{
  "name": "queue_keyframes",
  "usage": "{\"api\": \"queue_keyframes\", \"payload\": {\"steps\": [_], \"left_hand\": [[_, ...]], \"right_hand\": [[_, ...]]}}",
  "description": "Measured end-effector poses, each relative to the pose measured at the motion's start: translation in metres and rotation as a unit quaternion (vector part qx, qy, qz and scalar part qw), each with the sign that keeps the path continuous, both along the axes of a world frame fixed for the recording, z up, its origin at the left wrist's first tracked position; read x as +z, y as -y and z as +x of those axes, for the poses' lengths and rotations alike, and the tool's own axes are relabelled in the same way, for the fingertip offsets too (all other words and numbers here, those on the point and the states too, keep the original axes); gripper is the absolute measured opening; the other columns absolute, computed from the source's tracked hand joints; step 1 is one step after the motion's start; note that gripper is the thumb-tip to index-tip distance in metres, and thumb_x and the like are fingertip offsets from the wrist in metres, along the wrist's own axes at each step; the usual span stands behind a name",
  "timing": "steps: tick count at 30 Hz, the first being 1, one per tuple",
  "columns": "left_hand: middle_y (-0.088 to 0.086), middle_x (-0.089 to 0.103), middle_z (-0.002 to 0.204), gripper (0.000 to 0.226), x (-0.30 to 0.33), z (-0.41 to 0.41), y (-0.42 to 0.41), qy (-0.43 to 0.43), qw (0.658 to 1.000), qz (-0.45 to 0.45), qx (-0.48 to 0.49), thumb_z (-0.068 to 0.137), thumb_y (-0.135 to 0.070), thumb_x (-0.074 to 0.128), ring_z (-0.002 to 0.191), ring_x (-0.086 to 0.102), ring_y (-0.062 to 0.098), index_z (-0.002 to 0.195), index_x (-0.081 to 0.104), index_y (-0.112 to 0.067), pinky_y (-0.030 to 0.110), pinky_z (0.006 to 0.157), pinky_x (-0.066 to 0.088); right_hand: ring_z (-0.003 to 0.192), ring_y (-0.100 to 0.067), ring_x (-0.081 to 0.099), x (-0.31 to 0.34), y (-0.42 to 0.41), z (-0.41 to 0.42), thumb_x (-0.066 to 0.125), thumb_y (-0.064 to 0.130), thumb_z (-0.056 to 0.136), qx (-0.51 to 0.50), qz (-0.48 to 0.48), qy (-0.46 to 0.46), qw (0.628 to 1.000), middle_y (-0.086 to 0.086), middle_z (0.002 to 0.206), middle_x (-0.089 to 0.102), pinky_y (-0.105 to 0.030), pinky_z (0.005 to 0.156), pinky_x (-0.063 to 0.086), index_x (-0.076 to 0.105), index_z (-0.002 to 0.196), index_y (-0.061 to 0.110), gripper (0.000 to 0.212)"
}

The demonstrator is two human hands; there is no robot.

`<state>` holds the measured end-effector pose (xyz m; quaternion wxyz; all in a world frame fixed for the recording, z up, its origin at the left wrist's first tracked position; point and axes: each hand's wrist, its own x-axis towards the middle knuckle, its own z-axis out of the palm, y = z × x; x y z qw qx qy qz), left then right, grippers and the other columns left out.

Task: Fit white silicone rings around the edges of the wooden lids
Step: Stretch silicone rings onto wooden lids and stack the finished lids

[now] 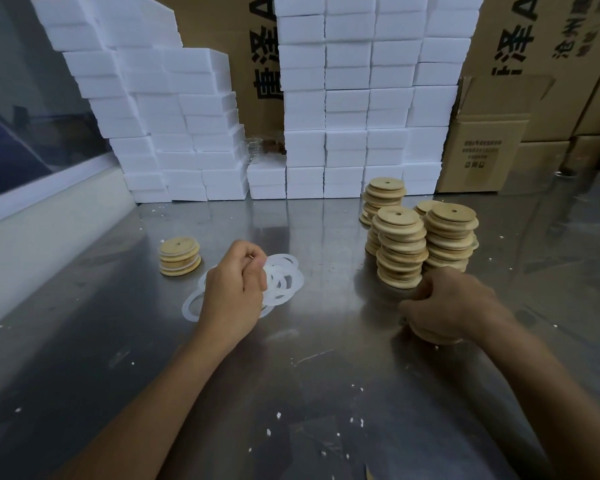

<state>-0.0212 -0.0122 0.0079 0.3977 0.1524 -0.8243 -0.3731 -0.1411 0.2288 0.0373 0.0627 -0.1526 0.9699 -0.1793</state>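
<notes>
A loose pile of white silicone rings (284, 282) lies on the steel table at centre. My left hand (234, 289) hovers over the pile with curled fingers pinching a ring at its fingertips. My right hand (444, 306) grips a short stack of wooden lids (437, 336) on the table, its fingers wrapped over the top. Behind it stand several tall stacks of bare wooden lids (400, 251). A short stack of lids with white rings fitted (180, 256) sits at left.
White foam blocks (347, 109) are piled high along the back of the steel table (309, 393). Cardboard boxes (485, 147) stand behind and to the right. Small white crumbs dot the tabletop. A pale wall ledge runs along the left.
</notes>
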Motion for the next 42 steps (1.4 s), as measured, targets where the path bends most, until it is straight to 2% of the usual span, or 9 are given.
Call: {"api": "queue_keyframes", "payload": {"steps": [5, 7, 10, 17, 24, 30, 33, 38, 42], "left_hand": [[-0.003, 0.061, 0.066, 0.026, 0.0, -0.002, 0.0, -0.001, 0.999, 0.04, -0.006, 0.097, -0.001, 0.046, 0.062, 0.055, 0.012, 0.085, 0.055, -0.023, 0.03, 0.064, 0.046], [-0.001, 0.064, 0.074, 0.034, -0.001, -0.001, 0.0, 0.002, 0.998, 0.064, -0.011, 0.095, 0.001, 0.046, 0.064, 0.058, 0.024, 0.085, 0.055, -0.03, 0.035, 0.056, 0.05], [0.001, 0.065, 0.08, 0.036, -0.002, 0.001, 0.001, -0.006, 0.996, 0.092, -0.018, 0.096, 0.001, 0.048, 0.066, 0.062, 0.031, 0.09, 0.057, -0.034, 0.023, 0.042, 0.049], [-0.004, 0.07, 0.08, 0.031, -0.005, -0.001, 0.004, -0.003, 0.994, 0.107, -0.009, 0.095, -0.004, 0.057, 0.07, 0.068, 0.021, 0.084, 0.061, -0.032, 0.025, 0.049, 0.056], [-0.004, 0.071, 0.07, 0.016, 0.003, 0.002, -0.001, -0.004, 0.982, 0.178, -0.06, 0.092, -0.009, 0.064, 0.051, 0.063, 0.016, 0.08, 0.07, -0.019, 0.033, 0.051, 0.059], [0.009, 0.058, 0.063, 0.023, 0.011, 0.008, 0.001, 0.018, 0.911, 0.347, -0.223, 0.089, -0.005, 0.061, 0.044, 0.043, 0.013, 0.07, 0.071, -0.013, 0.019, 0.04, 0.028], [0.005, 0.055, 0.058, 0.012, 0.014, 0.008, 0.002, 0.02, 0.874, 0.389, -0.29, 0.078, -0.009, 0.062, 0.047, 0.04, 0.009, 0.068, 0.07, -0.008, 0.018, 0.039, 0.025], [0.006, 0.07, 0.092, 0.008, 0.011, 0.007, -0.01, 0.073, 0.915, 0.321, -0.234, 0.08, -0.014, 0.071, 0.079, 0.059, 0.023, 0.073, 0.075, -0.014, 0.024, 0.049, 0.041], [0.006, 0.067, 0.116, 0.018, 0.005, 0.004, -0.023, 0.077, 0.914, 0.328, -0.224, 0.086, -0.005, 0.068, 0.092, 0.066, 0.031, 0.071, 0.075, -0.013, 0.028, 0.051, 0.048]], "right_hand": [[0.084, -0.017, 0.061, -0.006, 0.005, 0.001, 0.069, 0.035, 0.084, 0.042, 0.004, -0.004, 0.999, 0.007, 0.084, 0.064, -0.031, 0.07, 0.051, 0.063, 0.078, 0.029, 0.011], [0.084, -0.014, 0.061, -0.006, 0.005, 0.001, 0.072, 0.039, 0.085, 0.059, -0.013, -0.001, 0.998, 0.009, 0.083, 0.065, -0.029, 0.068, 0.048, 0.062, 0.076, 0.03, 0.015], [0.083, -0.013, 0.062, -0.003, 0.003, 0.001, 0.074, 0.036, 0.085, 0.077, -0.046, 0.012, 0.996, 0.007, 0.082, 0.067, -0.028, 0.066, 0.048, 0.065, 0.075, 0.028, 0.016], [0.075, -0.003, 0.064, -0.001, 0.005, 0.007, 0.071, 0.019, 0.088, 0.183, -0.15, 0.077, 0.968, 0.009, 0.081, 0.071, -0.014, 0.063, 0.051, 0.074, 0.083, 0.027, 0.01], [0.087, -0.011, 0.07, -0.003, 0.018, 0.024, 0.079, 0.008, 0.081, 0.282, -0.281, 0.125, 0.908, 0.003, 0.086, 0.076, -0.026, 0.079, 0.059, 0.078, 0.079, 0.022, 0.014], [0.086, 0.002, 0.067, -0.016, 0.034, 0.032, 0.074, 0.015, 0.086, 0.235, -0.32, 0.029, 0.917, 0.012, 0.087, 0.074, -0.017, 0.074, 0.054, 0.078, 0.086, 0.022, 0.008], [0.092, 0.004, 0.064, -0.02, 0.038, 0.033, 0.07, 0.026, 0.089, 0.22, -0.351, 0.028, 0.91, 0.016, 0.096, 0.072, -0.017, 0.08, 0.05, 0.077, 0.097, 0.024, 0.01], [0.098, 0.005, 0.061, -0.024, 0.042, 0.035, 0.062, 0.054, 0.086, 0.215, -0.409, 0.086, 0.883, 0.015, 0.107, 0.068, -0.014, 0.079, 0.044, 0.072, 0.106, 0.033, 0.031], [0.1, -0.006, 0.064, -0.031, 0.049, 0.04, 0.069, 0.028, 0.091, 0.206, -0.411, 0.021, 0.888, 0.008, 0.104, 0.069, -0.034, 0.091, 0.053, 0.073, 0.105, 0.02, 0.016]]}}
